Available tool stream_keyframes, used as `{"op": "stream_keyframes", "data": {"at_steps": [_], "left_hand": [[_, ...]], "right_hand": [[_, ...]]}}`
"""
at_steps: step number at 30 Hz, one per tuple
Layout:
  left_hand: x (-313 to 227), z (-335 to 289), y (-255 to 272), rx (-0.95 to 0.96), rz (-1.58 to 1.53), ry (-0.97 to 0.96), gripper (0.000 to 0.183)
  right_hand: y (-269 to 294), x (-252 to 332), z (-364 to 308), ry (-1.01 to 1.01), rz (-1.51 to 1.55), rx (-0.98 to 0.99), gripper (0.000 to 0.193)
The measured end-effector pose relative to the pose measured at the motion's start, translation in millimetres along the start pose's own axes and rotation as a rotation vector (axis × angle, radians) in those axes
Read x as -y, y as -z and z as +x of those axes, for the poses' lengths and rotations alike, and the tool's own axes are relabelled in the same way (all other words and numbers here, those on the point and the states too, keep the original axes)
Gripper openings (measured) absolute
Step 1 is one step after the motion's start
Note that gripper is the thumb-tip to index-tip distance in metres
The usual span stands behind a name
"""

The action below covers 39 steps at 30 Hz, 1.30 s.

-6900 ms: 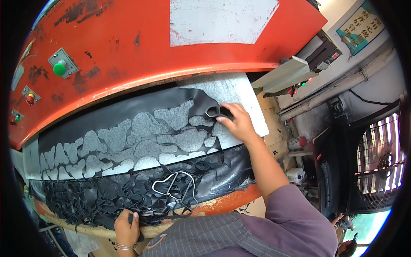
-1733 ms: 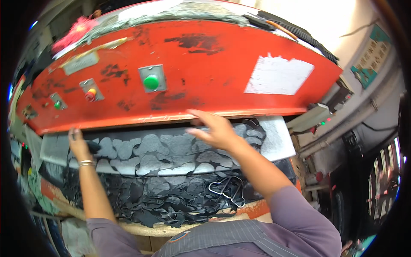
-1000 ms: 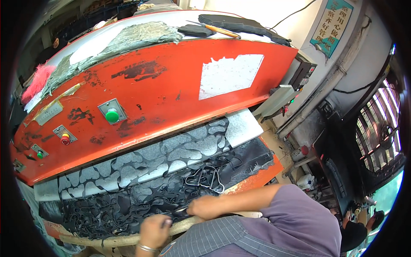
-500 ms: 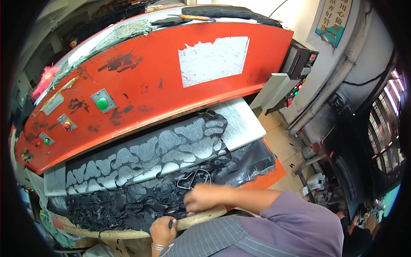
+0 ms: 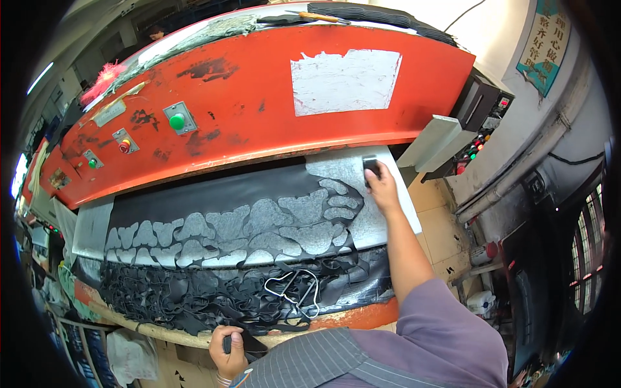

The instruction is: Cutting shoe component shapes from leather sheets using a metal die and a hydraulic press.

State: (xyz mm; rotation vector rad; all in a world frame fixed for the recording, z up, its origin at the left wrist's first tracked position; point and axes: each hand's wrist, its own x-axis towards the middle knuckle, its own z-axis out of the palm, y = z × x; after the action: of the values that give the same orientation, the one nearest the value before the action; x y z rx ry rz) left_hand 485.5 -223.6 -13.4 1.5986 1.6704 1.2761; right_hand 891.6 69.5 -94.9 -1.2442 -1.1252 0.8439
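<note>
The right hand (image 5: 384,190), pinching a small black piece (image 5: 370,165), has shifted work onto the flat pale-grey board (image 5: 339,165), while the left hand (image 5: 226,352) clasps limp black material (image 5: 254,348).

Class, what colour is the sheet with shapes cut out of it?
The sheet is black; it shows best in the head view.

The black sheet (image 5: 213,195) looks smooth with a soft sheen; the pale board (image 5: 335,165), scuffed; the red housing (image 5: 259,132), glossy paint, stained.
</note>
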Motion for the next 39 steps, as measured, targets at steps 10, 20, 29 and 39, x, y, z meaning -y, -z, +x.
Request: {"op": "stream_keyframes", "data": {"at_steps": [10,20,29,39], "left_hand": [[-22,1,-16,0.157,-0.231,-0.029,0.025],[16,-111,44,-0.298,-0.249,-0.062,0.025],[80,-234,97,-0.69,-0.526,0.441,0.026],[169,-585,217,-1.126,0.471,1.424,0.045]], "right_hand": [[-101,110,-225,-0.059,0.312,0.923,0.029],[-182,131,-367,0.019,0.228,1.178,0.018],[-193,136,-452,-0.254,0.077,1.211,0.006],[-277,134,-422,-0.123,-0.133,1.33,0.011]]}}
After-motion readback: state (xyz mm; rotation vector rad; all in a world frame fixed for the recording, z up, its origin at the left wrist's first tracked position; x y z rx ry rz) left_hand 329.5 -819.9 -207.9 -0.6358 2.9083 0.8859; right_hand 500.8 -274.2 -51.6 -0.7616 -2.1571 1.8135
